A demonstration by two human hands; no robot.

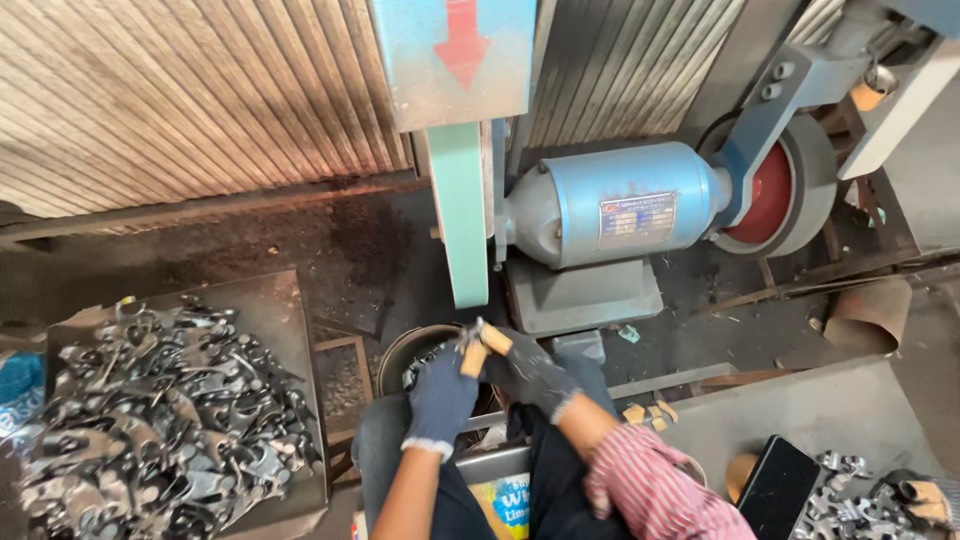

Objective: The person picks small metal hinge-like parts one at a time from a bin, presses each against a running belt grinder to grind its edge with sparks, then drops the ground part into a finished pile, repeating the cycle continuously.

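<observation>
A corrugated metal wall (pixel 200 90) rises behind a dark, grimy floor (pixel 330 250) strewn with debris.

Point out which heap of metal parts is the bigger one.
The heap of metal parts on the dark tray at the lower left is far bigger. The other heap, at the lower right beside a black phone, is small and partly out of frame.

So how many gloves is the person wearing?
2. A dark glove covers the left hand and another covers the right hand; both meet above a round container, below the blue motor.
</observation>
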